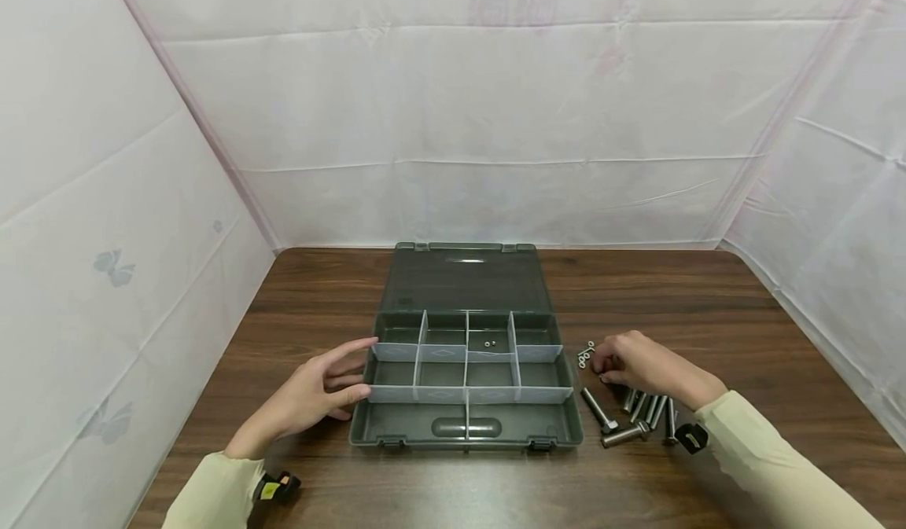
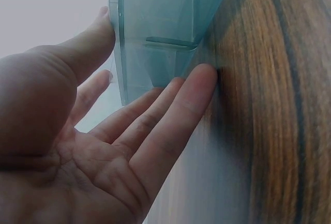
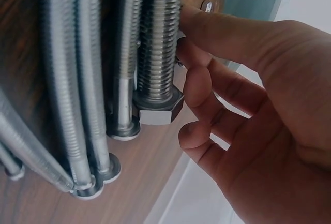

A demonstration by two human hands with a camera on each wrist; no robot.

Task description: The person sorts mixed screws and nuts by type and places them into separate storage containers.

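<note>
Right hand (image 1: pixel 640 368), the working grip, rests on the tabletop (image 1: pixel 708 293) toward its right edge, fingers curled down among the fasteners; in the right wrist view its fingertips (image 3: pixel 199 87) press against the thick threaded bolt (image 3: pixel 158 48), though whether they have closed round it or round a small piece beneath cannot be told; the bolts (image 1: pixel 640 415) lie side by side just nearer the front edge, and a few small nuts (image 1: pixel 585 353) lie between the hand and the case; left hand (image 1: pixel 314 395), fingers straight and holding nothing, touches the left wall of the open organizer case (image 1: pixel 375 427), which sits at the middle of the tabletop with its lid (image 1: pixel 463 277) folded back toward the far edge; only two tiny nuts (image 1: pixel 488 343) lie in one rear compartment, the other compartments showing nothing; judged thus, sorting has barely begun, with nearly all hardware left outside the case.
</note>
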